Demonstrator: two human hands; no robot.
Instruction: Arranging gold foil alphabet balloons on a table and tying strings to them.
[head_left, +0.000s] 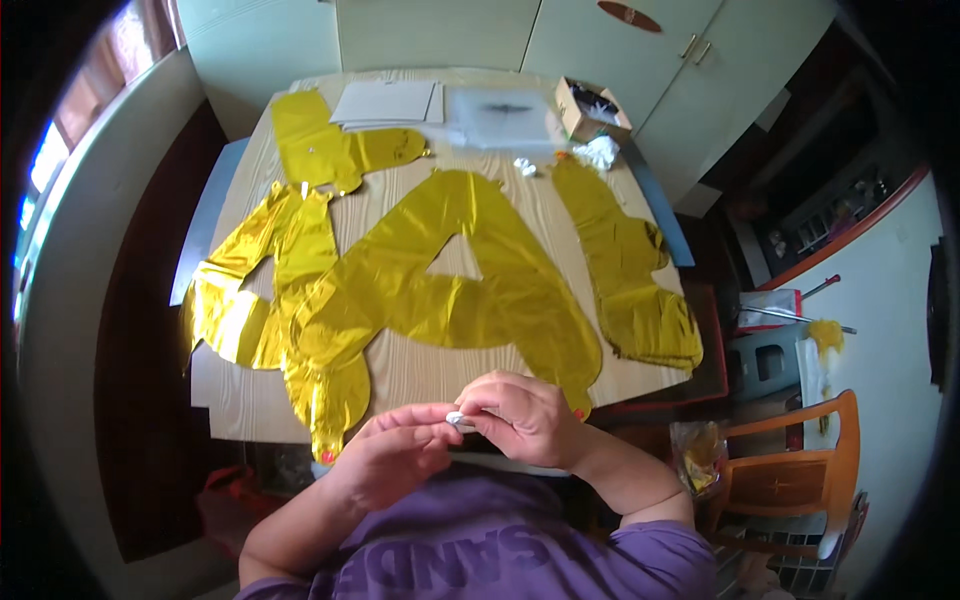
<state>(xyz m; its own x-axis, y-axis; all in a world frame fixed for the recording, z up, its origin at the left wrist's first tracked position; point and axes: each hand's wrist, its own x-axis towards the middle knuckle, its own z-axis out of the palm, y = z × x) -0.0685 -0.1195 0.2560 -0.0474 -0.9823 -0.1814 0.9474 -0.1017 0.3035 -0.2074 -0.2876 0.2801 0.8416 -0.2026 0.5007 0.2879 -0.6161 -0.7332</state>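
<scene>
White scrap (455, 419) is pinched in the fingers of both hands, lower center of the frame, before the near edge of a wood-grain tabletop (235, 410). The left hand (392, 452) grips it from the left between thumb and forefinger; the right hand (528, 420) clasps it from the right, its fingertips meeting those opposite. A person in a purple shirt (450, 540) holds both forearms forward.

Just beyond the hands, a flat gold foil balloon (460, 305) with a triangular opening spreads across the center, a red tab (327, 457) at its left foot. A second, creased balloon (300, 245) meets it at left; a third balloon (318, 140) lies at upper left, and a folded balloon (622, 255) at right.

Along the top of the tabletop sit white papers (385, 103), a clear plastic sheet (505, 120), an open box (590, 112), a crumpled white wad (598, 152) and small white bits (525, 167). Pale green cabinets (430, 35) rise behind. At lower right stands a wooden chair (785, 475), a clear bag (698, 460) beside its back.
</scene>
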